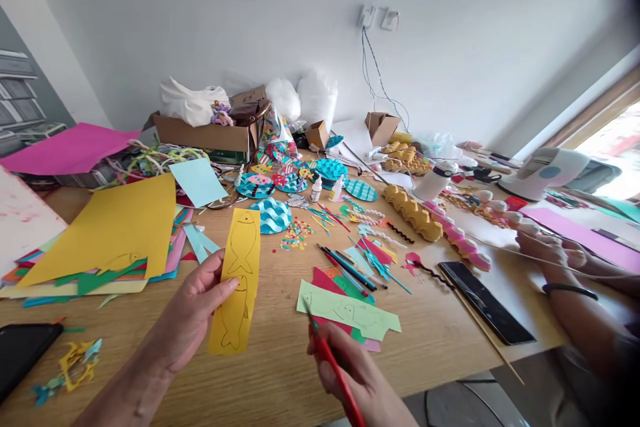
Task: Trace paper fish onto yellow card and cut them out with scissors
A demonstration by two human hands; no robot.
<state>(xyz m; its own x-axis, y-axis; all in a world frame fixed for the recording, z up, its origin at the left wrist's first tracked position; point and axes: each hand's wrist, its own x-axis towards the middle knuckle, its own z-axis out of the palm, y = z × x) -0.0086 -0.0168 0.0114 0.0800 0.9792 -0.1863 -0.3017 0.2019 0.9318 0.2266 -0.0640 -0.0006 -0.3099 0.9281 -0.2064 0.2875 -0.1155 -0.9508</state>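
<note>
My left hand (200, 300) pinches a yellow paper strip (240, 317) between thumb and fingers, holding it up above the table. Two fish outlines are drawn on the strip, one over the other. My right hand (357, 373) is closed around red-handled scissors (327, 353), their narrow grey tip pointing away from me. Just past that tip lies a light green paper strip (370, 317), also drawn with fish. Under it are red, green and pink paper pieces. Behind it rests a bundle of coloured pencils (347, 270).
At left are stacked coloured papers (105, 227), paper scraps (77, 367) and a black phone (25, 353). Blue wavy discs (273, 215), glue bottles (316, 189) and egg-carton strips (413, 213) stand further back. Another person's hands (545, 253) work at right, near a dark phone (485, 300).
</note>
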